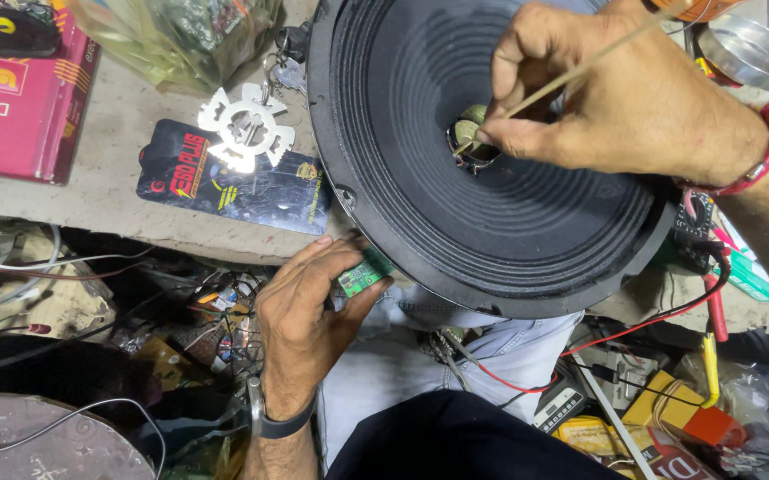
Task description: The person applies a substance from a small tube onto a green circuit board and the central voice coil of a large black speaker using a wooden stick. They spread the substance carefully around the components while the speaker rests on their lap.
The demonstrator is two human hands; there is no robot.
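Head view: my right hand [620,107] pinches a thin stick [571,76], its tip at the centre hole of a black speaker cone [455,213] on the bench [109,133]; my left hand [309,307] grips a small green board [365,274] against the cone's rim.

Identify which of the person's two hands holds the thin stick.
The right hand: it pinches the thin stick over the speaker cone. The left hand holds a small green board.
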